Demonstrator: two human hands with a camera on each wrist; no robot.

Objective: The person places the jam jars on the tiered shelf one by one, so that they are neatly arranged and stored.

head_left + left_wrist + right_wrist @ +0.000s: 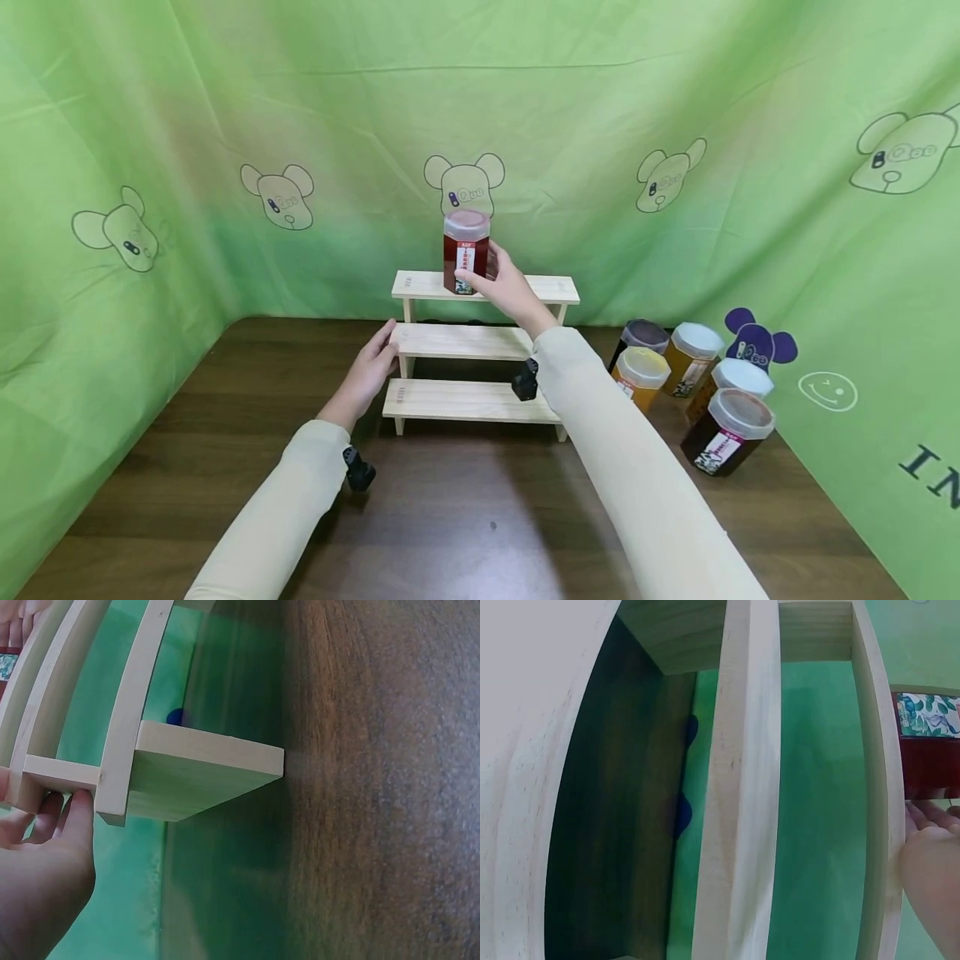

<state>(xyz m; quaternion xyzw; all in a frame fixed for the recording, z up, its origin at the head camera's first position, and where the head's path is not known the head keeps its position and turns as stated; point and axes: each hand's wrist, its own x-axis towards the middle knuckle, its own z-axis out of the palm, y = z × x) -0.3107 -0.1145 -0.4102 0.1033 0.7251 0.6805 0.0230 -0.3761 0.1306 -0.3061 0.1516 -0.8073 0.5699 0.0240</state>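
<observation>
Nearest, toward the right edge of the bench (450, 517), stands a dark jar (723, 454), with four more beyond it; the right sleeve (622, 433) passes close on their left, so an elbow swung outward could knock the yellow-lidded jar (642, 375).

The rack (465, 400) comes next, a little short of the bench's back edge. The left hand (371, 360) pinches the left end of its middle step, thumb and fingers curled round the wood. The rack looks free-standing, so a tug or a slip there could slide or rock it and upset whatever it bears. The right wrist's camera (525, 380) hangs over the right part of the bottom step and might catch an edge.

Farther up, the right hand (513, 292) grips the red jar (453, 258), thumb across the front, fingers round its right side. The jar is at the top step, slightly left of its middle and near the front edge; whether its base quite touches the wood is hard to tell. Let go too far forward, it could topple onto the middle step. Its long axis stands upright, lid up, the label (465, 258) facing the bench's front edge, the curtain (360, 250) behind
</observation>
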